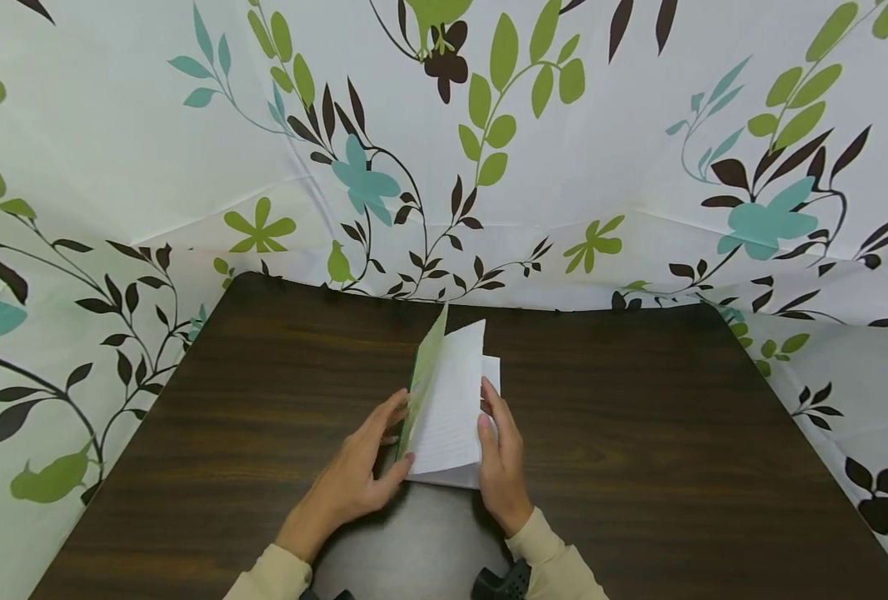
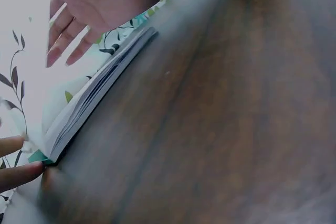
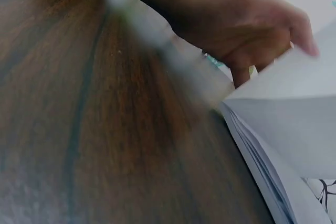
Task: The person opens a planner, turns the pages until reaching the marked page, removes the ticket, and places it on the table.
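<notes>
A notebook [image 1: 447, 408] with a green cover [image 1: 423, 375] and white lined pages stands partly opened at the middle of the table, its front cover raised. My left hand [image 1: 354, 475] holds the cover side, thumb at the lower corner by the spine and fingers behind the cover. On the other side, my right hand [image 1: 504, 458] pinches a lifted page near the right edge, thumb toward me. In the right wrist view that page [image 3: 283, 116] rises above the stack of pages, and the right hand's thumb [image 3: 304, 35] lies over its edge.
The dark wood-grain table [image 1: 639, 433] spreads out on both sides. A white cloth [image 1: 601, 150] with printed leaves, birds and flowers hangs behind and beside it. In front of the notebook lies a smooth grey surface [image 1: 414, 542], between the two sleeved forearms.
</notes>
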Motion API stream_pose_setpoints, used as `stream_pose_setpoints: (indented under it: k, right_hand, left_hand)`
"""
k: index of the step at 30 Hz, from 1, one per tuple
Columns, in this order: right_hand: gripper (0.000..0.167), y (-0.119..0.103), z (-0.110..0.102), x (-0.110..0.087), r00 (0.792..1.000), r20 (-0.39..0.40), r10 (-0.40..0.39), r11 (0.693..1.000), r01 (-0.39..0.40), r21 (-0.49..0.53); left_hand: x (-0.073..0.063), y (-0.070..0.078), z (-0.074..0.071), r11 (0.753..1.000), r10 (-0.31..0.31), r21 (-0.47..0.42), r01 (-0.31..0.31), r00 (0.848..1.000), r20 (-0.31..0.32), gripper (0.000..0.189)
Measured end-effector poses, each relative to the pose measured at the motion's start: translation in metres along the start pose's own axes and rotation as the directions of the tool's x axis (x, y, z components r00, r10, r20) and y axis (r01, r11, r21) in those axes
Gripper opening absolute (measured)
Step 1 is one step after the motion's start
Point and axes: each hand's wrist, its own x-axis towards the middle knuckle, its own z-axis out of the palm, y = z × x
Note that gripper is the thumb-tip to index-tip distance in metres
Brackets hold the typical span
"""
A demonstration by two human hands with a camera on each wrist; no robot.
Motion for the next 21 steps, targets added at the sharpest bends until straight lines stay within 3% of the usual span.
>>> stream_pose_setpoints:
  k: [3,5,7,10,12,14,15,16,17,18,21]
  right_hand:
    - [0.048,0.003,-0.003,-0.001,0.999,-0.023,0.031,0.999,-0.031,0.013]
    - [0.048,0.004,-0.005,-0.001,0.997,-0.038,0.060,0.998,-0.059,0.021]
    - [0.049,0.004,-0.006,-0.001,0.993,-0.051,0.103,0.995,-0.102,0.010]
    - [0.053,0.003,-0.009,0.000,0.985,-0.065,0.162,0.987,-0.163,-0.001]
    - [0.057,0.004,-0.010,0.001,0.977,-0.070,0.200,0.980,-0.200,-0.005]
    - [0.060,0.004,-0.011,0.002,0.972,-0.072,0.222,0.975,-0.222,0.002]
    - [0.061,0.004,-0.012,0.002,0.970,-0.074,0.232,0.973,-0.232,0.005]
    - [0.062,0.005,-0.012,0.002,0.968,-0.074,0.240,0.971,-0.240,0.007]
    - [0.064,0.005,-0.012,0.003,0.966,-0.073,0.246,0.969,-0.246,0.010]
    - [0.065,0.005,-0.012,0.003,0.965,-0.072,0.250,0.968,-0.250,0.013]
    - [0.068,0.006,-0.013,0.004,0.965,-0.071,0.253,0.967,-0.253,0.014]
  left_hand:
    - [-0.001,0.005,-0.001,0.999,0.006,0.045,0.001,0.988,-0.153,0.076]
    - [-0.001,0.008,-0.002,0.997,-0.005,0.069,0.026,0.955,-0.296,0.073]
    - [0.001,0.010,-0.003,0.996,-0.040,0.050,0.068,0.898,-0.437,0.072]
    - [0.004,0.011,-0.009,0.993,-0.088,0.012,0.118,0.793,-0.603,0.068]
    - [0.006,0.009,-0.016,0.988,-0.117,-0.007,0.152,0.730,-0.673,0.067]
    - [0.006,0.006,-0.024,0.980,-0.130,0.013,0.198,0.689,-0.713,0.061]
    - [0.006,0.003,-0.027,0.972,-0.134,0.039,0.231,0.684,-0.718,0.058]
    - [0.006,0.001,-0.030,0.961,-0.125,0.084,0.262,0.688,-0.714,0.054]
    - [0.005,-0.002,-0.032,0.946,-0.115,0.140,0.293,0.706,-0.699,0.050]
    - [0.004,-0.005,-0.033,0.926,-0.102,0.206,0.315,0.736,-0.669,0.046]
    - [0.001,-0.013,-0.030,0.875,-0.073,0.384,0.295,0.864,-0.498,0.038]
